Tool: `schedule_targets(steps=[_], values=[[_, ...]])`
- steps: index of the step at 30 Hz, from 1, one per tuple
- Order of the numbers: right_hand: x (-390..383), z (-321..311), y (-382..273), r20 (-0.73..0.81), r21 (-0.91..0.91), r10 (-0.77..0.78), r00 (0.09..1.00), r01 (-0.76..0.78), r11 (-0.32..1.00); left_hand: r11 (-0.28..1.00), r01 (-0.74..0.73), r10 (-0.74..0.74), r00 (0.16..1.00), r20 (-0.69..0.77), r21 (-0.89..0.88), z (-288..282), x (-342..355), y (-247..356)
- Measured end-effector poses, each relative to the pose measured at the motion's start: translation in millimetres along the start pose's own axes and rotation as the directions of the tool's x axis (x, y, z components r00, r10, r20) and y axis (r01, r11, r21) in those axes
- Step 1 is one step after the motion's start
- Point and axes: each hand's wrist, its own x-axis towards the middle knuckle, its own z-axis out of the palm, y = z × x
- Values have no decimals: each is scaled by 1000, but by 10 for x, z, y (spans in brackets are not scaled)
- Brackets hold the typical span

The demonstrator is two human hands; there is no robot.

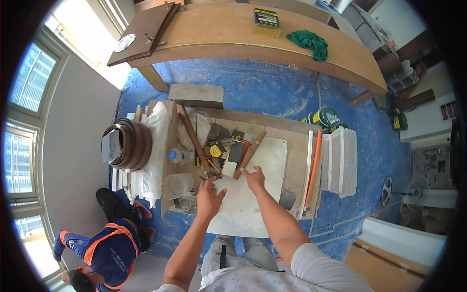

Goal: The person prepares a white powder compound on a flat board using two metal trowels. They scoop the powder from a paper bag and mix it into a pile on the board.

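Several tools (235,152) lie jumbled, little seemingly finished: at left a hammer (193,136), its head near the left hand (209,200), fingers parted, then a yellow tape measure (216,151), a wooden bar (250,155), and the right hand (254,179), fingers apart by the bar's near end, contact unclear.

The hammer handle (192,136) and shorter stick (250,155) are matt wood, the white board (253,207) smooth with a faint sheen, the tub (177,186) translucent plastic, the rag (309,42) creased cloth.
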Motion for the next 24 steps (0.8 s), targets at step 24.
schedule_targets(steps=[24], values=[[-71, 111, -30, -14, 275, -11, 1000, 15, 961, 913, 374, -354, 925, -140, 163, 867, 1151, -818]])
